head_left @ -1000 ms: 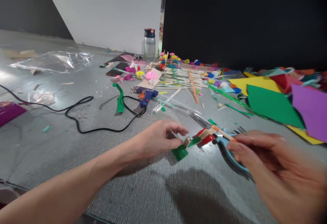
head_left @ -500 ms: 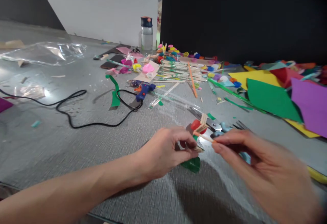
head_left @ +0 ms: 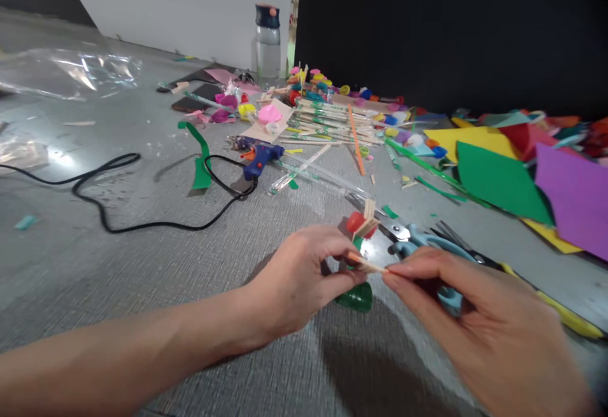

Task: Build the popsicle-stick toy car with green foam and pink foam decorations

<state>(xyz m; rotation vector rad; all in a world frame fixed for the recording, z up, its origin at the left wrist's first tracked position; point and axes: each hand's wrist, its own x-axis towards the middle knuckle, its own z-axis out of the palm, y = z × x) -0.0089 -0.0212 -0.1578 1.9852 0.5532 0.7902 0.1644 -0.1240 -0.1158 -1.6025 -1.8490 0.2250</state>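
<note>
Near the front middle, my left hand [head_left: 308,274] is closed on a small wooden piece whose end shows at the fingertips. From the right, my right hand [head_left: 465,309] pinches one end of a thin pale stick [head_left: 373,266]; its orange end lies at my left fingertips. Just behind the fingers are a red cap [head_left: 355,223] and short stacked wooden pieces [head_left: 369,211]. A dark green cap [head_left: 358,297] lies below my left fingers. Scissors with light blue handles [head_left: 418,237] rest behind my right hand.
A blue glue gun [head_left: 261,159] with a black cord [head_left: 175,225] lies left of centre. Wrapped sticks [head_left: 332,122] and colourful caps fill the back middle. Coloured sheets [head_left: 503,179] lie right, a bottle [head_left: 268,46] stands behind, and yellow-handled pliers [head_left: 565,315] lie at right.
The view has shifted slightly. My right hand has brought the stick nearer my left hand, and its orange end now meets the left fingertips. More of the scissors' blue handles shows.
</note>
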